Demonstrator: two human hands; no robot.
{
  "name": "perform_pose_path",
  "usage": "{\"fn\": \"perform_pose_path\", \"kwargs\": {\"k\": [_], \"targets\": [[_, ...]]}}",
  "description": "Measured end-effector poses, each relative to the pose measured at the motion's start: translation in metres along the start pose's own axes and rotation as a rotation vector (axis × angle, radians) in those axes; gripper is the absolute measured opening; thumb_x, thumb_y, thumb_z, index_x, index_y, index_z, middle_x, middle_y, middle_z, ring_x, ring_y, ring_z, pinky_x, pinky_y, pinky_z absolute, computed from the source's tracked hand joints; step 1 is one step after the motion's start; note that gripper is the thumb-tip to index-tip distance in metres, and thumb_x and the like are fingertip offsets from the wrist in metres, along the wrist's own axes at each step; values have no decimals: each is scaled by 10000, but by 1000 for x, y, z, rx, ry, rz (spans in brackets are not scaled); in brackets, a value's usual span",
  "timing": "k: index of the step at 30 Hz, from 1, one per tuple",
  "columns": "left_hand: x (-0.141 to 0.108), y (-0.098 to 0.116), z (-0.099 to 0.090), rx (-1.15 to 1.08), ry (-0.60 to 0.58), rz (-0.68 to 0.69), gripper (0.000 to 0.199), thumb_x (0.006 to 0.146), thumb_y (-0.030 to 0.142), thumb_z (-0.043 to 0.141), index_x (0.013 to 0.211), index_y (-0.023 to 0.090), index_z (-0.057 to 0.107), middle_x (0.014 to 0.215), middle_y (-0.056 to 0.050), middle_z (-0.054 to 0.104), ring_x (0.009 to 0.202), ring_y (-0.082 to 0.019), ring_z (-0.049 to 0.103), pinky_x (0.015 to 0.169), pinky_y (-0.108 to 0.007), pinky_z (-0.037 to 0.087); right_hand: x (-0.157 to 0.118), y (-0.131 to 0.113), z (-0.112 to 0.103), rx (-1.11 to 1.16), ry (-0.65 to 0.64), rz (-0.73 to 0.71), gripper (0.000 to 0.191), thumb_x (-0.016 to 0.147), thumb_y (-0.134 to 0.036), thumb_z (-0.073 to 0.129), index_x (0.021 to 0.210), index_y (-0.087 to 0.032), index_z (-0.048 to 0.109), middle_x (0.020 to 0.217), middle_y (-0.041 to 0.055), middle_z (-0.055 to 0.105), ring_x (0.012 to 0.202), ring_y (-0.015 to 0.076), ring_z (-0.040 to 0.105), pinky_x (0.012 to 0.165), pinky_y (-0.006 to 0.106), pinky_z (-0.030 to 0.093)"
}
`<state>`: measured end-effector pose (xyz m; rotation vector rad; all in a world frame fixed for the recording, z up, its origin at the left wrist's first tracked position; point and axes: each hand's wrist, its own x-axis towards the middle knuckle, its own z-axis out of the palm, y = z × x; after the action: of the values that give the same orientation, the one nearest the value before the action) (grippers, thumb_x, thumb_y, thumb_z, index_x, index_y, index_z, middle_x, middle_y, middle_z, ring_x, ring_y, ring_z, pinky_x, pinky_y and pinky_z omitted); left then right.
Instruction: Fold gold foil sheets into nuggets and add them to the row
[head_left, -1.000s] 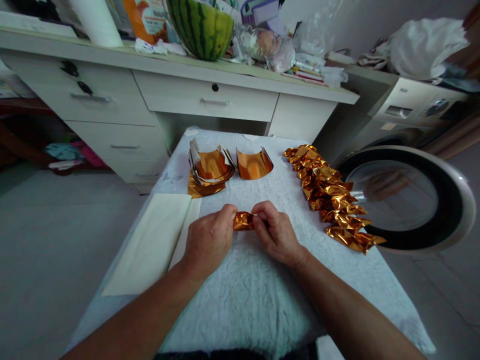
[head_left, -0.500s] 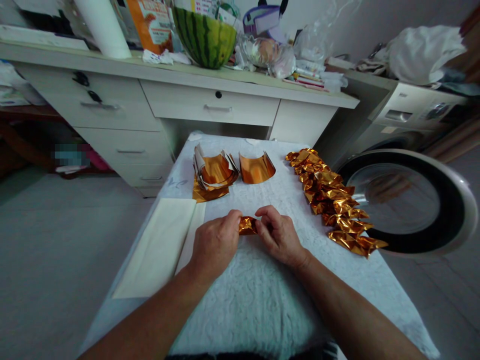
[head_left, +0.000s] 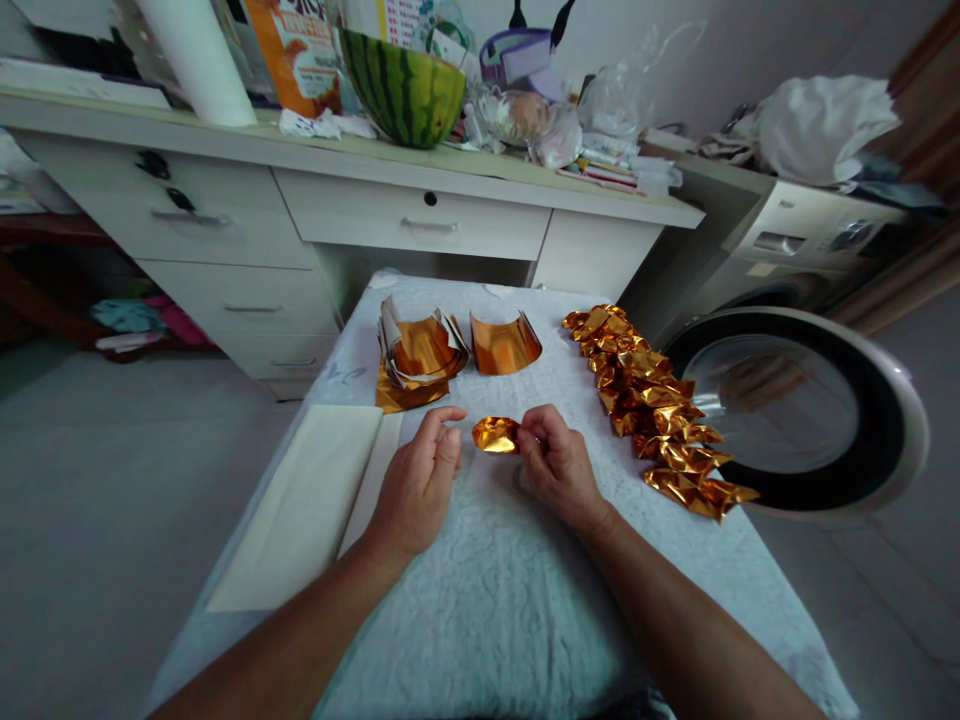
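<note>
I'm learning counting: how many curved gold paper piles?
2: a larger curved gold paper pile beyond the left hand, a smaller curved gold paper pile to the right.

Person's right hand (head_left: 561,468) pinches gold foil piece (head_left: 495,435); left hand (head_left: 418,482) is apart, just beside. Foil row (head_left: 652,400) lies on cloth (head_left: 510,600) farther right.

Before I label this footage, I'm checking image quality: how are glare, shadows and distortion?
Head view: bright glints on the held foil piece and foil row; soft shadows on the tablecloth; apparent wide-angle stretching, with the washer door drawn out sideways at right.
</note>
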<state>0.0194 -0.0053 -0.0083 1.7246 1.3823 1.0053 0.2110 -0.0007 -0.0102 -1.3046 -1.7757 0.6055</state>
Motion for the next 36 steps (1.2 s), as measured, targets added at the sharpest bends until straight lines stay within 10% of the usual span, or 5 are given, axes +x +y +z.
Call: {"fn": "perform_pose_path", "kwargs": {"k": [15,28,36], "targets": [[2,2,3,169,-129,40,293,921,313,407,1180,195,475,655,55,511,658,-171,577,606,-269,401,22,27,-20,562,254,324,142,762,-222,524,856,-228,418,615,-78,576,413,64,420,398,162,288],[2,-3,7,274,-158,89,243,907,263,425,1127,209,511,668,52,518,653,-167,587,626,-269,404,32,35,-22,530,340,375,221,715,-277,588,890,-206,473,858,-6,647,501,79,553,370,172,375],[1,-5,8,305,-176,108,236,911,268,424,1122,222,520,680,42,547,662,-176,604,634,-274,420,72,35,-62,555,513,398,349,617,-184,562,945,-222,449,948,-4,621,570,88,593,380,165,394]]}}
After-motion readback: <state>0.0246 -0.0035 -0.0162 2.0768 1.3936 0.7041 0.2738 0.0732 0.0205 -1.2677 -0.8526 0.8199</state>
